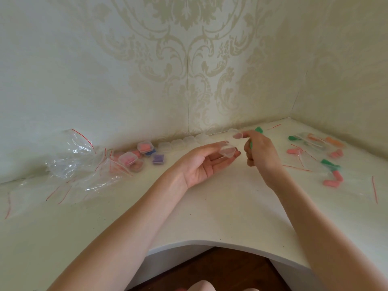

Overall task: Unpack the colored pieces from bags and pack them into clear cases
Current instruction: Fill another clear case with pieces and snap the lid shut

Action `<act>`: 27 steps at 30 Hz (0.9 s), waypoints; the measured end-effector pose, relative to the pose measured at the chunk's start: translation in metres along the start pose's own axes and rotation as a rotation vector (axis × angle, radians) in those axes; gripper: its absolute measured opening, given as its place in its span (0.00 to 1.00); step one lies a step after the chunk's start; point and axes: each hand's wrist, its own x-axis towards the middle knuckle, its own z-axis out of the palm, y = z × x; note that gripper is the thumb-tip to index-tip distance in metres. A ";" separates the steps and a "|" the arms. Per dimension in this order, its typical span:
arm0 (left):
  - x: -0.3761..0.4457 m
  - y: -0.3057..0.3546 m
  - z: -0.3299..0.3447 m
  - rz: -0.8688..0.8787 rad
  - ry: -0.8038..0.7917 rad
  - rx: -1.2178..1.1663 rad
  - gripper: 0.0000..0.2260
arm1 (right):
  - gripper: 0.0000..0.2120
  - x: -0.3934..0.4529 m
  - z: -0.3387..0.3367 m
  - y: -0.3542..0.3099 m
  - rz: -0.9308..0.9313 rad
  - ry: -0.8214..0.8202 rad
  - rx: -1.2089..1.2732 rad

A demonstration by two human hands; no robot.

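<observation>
My left hand (206, 162) lies palm up above the table, its fingers cradling a small clear case (227, 151). The case's lid (236, 133) stands open and the fingertips of my right hand (259, 151) pinch it. A green piece (251, 145) sits tucked in the curled fingers of that same hand. Filled cases with pink (127, 159), red (144, 147) and purple (158, 159) pieces stand at the back left. Sealed bags holding green, pink and orange pieces (331, 164) lie at the right.
Crumpled clear zip bags (77, 162) with red strips lie at the left. A row of clear cases (184, 141) lines the wall. The white table (210, 217) has a curved front edge with a wooden floor below. Walls close in behind and at the right.
</observation>
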 end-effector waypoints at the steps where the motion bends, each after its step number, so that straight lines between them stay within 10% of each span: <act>1: 0.003 0.000 -0.003 0.014 0.035 -0.036 0.07 | 0.16 0.001 0.000 -0.002 0.048 -0.009 0.136; 5: 0.008 0.000 -0.009 0.062 0.118 -0.064 0.09 | 0.12 -0.001 0.002 -0.009 0.104 -0.123 0.405; 27: 0.007 -0.009 -0.002 0.016 0.008 -0.016 0.20 | 0.10 -0.012 0.015 -0.003 -0.185 -0.083 -0.171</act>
